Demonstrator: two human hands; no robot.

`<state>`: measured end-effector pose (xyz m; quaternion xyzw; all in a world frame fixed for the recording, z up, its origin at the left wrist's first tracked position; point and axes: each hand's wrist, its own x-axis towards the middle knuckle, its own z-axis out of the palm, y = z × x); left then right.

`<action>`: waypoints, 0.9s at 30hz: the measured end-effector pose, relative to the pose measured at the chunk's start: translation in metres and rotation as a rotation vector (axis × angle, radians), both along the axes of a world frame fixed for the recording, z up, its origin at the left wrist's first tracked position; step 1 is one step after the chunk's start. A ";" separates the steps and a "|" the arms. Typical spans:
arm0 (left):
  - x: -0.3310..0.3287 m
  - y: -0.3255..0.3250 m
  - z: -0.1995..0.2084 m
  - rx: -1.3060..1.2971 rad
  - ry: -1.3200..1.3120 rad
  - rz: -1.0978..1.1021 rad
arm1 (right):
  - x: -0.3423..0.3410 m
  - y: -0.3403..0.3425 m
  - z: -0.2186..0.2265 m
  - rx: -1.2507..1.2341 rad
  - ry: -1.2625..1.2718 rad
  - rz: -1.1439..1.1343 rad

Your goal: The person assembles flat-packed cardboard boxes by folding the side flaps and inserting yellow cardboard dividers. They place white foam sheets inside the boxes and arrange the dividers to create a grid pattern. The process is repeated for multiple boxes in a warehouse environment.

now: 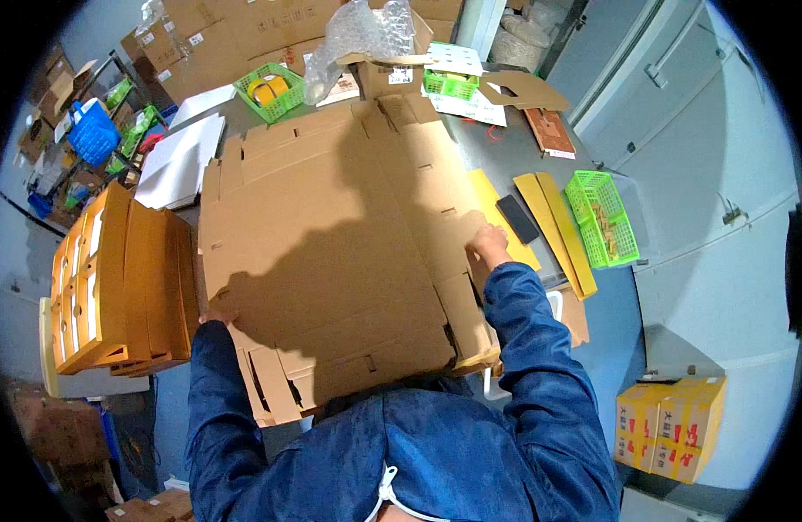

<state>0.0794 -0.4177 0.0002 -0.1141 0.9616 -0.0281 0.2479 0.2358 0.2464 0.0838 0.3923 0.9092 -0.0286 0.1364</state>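
Note:
A large flat sheet of brown cardboard (331,235) with slots and cut flaps lies in front of me, its near end reaching past the table edge toward my body. At its left edge, in shadow, my left hand (218,313) is closed on the border, with its fingers only partly visible. On the right edge my right hand (489,245) has its fingers curled around the cardboard. A yellow strip of board (505,219) and a black phone (517,218) lie just right of that hand. My shadow falls over the middle of the sheet.
An orange-brown stack of box-like drawers (114,278) stands at the left. On the dark table (540,161) are a green basket with tape (270,92), a green basket of small pieces (602,218) and long yellow strips (556,230). Bubble wrap (362,43) sits behind. Taped cartons (671,428) stand lower right.

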 end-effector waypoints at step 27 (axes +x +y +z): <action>0.015 -0.063 -0.039 0.004 0.225 0.045 | 0.001 0.008 0.019 -0.545 0.297 0.030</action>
